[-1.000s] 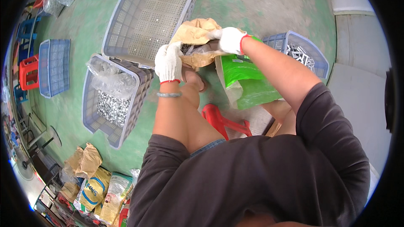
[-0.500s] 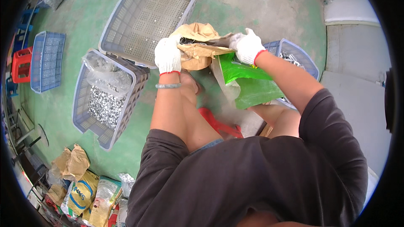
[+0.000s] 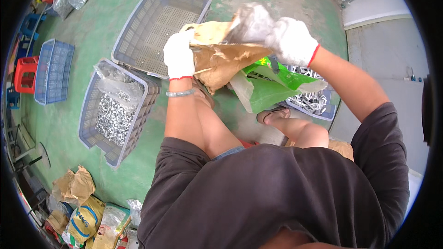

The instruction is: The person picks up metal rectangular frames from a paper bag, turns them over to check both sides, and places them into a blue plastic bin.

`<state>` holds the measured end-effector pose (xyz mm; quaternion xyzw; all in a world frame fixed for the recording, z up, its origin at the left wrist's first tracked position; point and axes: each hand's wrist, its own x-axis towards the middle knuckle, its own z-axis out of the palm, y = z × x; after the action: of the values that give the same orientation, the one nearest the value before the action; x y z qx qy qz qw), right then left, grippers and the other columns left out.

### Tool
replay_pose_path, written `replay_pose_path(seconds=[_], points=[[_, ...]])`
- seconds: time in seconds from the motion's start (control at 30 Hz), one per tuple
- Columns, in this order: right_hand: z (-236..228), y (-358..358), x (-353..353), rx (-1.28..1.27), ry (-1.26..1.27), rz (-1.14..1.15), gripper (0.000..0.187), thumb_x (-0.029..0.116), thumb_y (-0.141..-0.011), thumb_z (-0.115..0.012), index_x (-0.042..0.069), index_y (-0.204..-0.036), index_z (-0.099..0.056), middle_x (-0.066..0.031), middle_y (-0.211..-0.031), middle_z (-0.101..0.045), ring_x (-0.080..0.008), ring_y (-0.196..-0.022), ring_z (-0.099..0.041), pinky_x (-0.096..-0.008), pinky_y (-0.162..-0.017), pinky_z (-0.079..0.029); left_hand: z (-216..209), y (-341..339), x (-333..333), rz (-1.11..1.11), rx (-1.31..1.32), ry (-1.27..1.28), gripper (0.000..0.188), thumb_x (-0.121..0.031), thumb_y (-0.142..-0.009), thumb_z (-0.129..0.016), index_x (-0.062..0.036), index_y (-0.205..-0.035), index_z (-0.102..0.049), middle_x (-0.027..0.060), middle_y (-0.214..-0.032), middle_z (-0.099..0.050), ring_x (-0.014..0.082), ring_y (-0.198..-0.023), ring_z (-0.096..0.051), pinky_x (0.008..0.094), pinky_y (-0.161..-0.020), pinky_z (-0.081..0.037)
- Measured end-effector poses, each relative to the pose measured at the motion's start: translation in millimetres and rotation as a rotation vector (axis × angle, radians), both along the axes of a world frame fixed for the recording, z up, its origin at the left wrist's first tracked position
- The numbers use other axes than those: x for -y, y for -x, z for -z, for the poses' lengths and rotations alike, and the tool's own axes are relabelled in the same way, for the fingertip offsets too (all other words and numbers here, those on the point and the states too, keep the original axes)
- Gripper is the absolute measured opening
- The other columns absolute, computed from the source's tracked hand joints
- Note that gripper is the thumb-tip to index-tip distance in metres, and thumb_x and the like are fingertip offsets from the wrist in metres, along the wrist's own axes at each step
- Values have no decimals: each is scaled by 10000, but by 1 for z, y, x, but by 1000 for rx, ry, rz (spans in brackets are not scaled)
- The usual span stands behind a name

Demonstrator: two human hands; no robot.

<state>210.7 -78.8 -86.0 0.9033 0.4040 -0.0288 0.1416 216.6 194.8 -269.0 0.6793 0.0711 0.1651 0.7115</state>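
Observation:
Both of my hands wear white knitted gloves. My left hand is closed on the left edge of a crumpled brown paper bag, held up before my legs. On the right, my right hand is closed on the bag's upper right part, where a grey, dirt-smudged flap stands up, partly blurred. A bright green plastic bag with a pale inner side hangs below the paper. Whether the right glove also grips the green bag is hidden. What the paper bag holds cannot be seen now.
A large grey crate with a few small bits stands ahead. Left of my legs is a crate of shiny metal rings. A blue crate of metal pieces stands right. Further left are a blue basket and red stool.
My right hand has moved up and to the right, lifting the grey flap. The paper bag's opening and dark contents no longer show. The green bag has shifted, exposing more of the right crate.

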Motion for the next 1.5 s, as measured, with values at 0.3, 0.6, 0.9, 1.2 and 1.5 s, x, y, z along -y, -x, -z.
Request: replay_pose_path(seconds=[0.3, 0.6, 0.9, 1.2, 1.5], points=[[15, 61, -27, -218, -29, 215, 225, 201, -723, -635, 129, -912, -732, -200, -945, -653, -365, -909, -603, -432, -722, -550, -11, 26, -17, 119, -121, -1245, 265, -267, -945, -502, -128, -969, -726, 159, -945, -686, 336, -884, -654, 457, -779, -517], [35, 95, -10, -221, -241, 146, 359, 151, -741, -617, 84, -1082, -710, -137, -855, -631, -340, -912, -584, -503, -861, -472, -103, 26, 27, 372, -126, -1613, 696, -381, -728, -715, -184, -1361, -505, 132, -1252, -550, 362, -1150, -530, 529, -943, -434], [76, 124, -7, -11, -244, -45, 410, 219, -817, -554, 21, -1162, -651, -124, -1169, -621, -317, -1176, -512, -646, -1086, -251, -44, -35, 63, 801, -433, -2256, 577, -301, -796, -664, -158, -1343, -549, 132, -1336, -567, 341, -1294, -463, 654, -1043, -269], [108, 131, 11, -190, -622, 293, 424, 192, -844, -589, -11, -1216, -574, -203, -1129, -543, -404, -1167, -494, -451, -669, -564, -21, -94, -1, 529, -592, -1526, 515, -410, -936, -374, -52, -1089, -710, 212, -1161, -655, 398, -1105, -614, 464, -972, -466], [54, 123, 37, 232, -647, 183, 279, 241, -681, -642, 99, -917, -689, -103, -971, -628, -316, -1049, -551, -583, -948, -419, -24, -131, 0, 411, -733, -1348, 909, -708, -750, -606, 64, -1231, -615, 313, -1197, -618, 407, -1161, -597, 427, -988, -446]])
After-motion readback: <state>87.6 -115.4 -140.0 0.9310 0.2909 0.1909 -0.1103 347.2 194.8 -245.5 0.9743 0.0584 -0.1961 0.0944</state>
